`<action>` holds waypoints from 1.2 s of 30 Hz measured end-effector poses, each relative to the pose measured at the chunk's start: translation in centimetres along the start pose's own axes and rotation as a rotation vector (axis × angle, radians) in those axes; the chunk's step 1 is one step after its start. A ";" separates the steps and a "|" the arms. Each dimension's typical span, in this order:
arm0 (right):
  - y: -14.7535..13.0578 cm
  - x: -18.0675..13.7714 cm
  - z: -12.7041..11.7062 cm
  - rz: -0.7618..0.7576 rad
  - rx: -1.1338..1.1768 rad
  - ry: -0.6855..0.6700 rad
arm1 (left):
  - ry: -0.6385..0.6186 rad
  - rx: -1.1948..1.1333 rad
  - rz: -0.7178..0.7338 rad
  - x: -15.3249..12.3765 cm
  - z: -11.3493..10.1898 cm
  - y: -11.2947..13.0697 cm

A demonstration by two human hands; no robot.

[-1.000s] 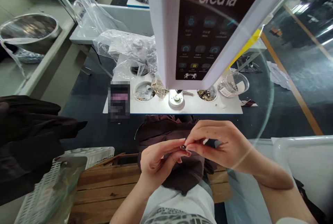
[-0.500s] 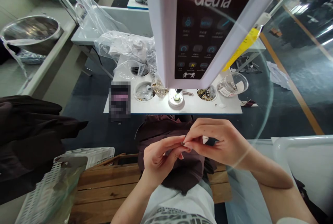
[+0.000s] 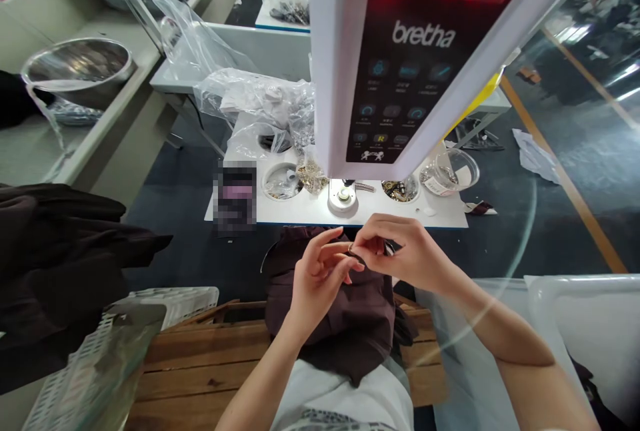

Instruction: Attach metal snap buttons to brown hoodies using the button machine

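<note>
My left hand (image 3: 320,277) and my right hand (image 3: 403,254) meet fingertip to fingertip above a dark brown garment (image 3: 345,321) on my lap. Between them they pinch a small metal fastener part (image 3: 351,252). More small metal pieces show inside my right fist. Just beyond the hands stands a white press machine (image 3: 400,64) with a lit die (image 3: 343,196) on its white base plate (image 3: 440,214). Round wells in the plate hold metal snap parts (image 3: 400,189).
A clear cup (image 3: 450,171) stands at the plate's right end. Crumpled plastic bags (image 3: 250,97) lie behind it. A steel bowl (image 3: 80,67) sits on the left shelf. Dark cloth (image 3: 60,257) is piled left, above a white crate (image 3: 100,351) and a wooden bench (image 3: 200,364).
Both hands have moved up and forward toward the machine's base plate, still pinching the small part. The view has tilted up, bringing the red counter into sight.
</note>
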State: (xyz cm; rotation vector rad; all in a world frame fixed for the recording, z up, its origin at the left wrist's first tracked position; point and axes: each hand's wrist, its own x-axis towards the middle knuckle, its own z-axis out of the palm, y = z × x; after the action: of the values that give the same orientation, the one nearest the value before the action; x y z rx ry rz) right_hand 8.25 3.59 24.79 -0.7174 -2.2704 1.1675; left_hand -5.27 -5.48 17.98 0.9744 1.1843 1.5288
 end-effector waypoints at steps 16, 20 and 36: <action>10.4 5.9 0.3 0.217 0.032 0.120 | -0.108 0.248 -0.424 -0.6 -4.9 -18.1; 10.5 6.1 0.3 0.224 -0.023 0.082 | -0.117 0.241 -0.430 -0.5 -5.1 -18.3; 10.6 6.4 0.5 0.222 -0.037 0.098 | -0.133 0.230 -0.433 -0.6 -5.1 -18.1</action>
State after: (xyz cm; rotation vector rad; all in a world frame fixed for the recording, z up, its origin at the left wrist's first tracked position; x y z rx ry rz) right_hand 5.57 12.62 16.82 -1.0401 -2.1787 1.1632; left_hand -6.27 -5.50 -0.84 0.8803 1.3895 0.9884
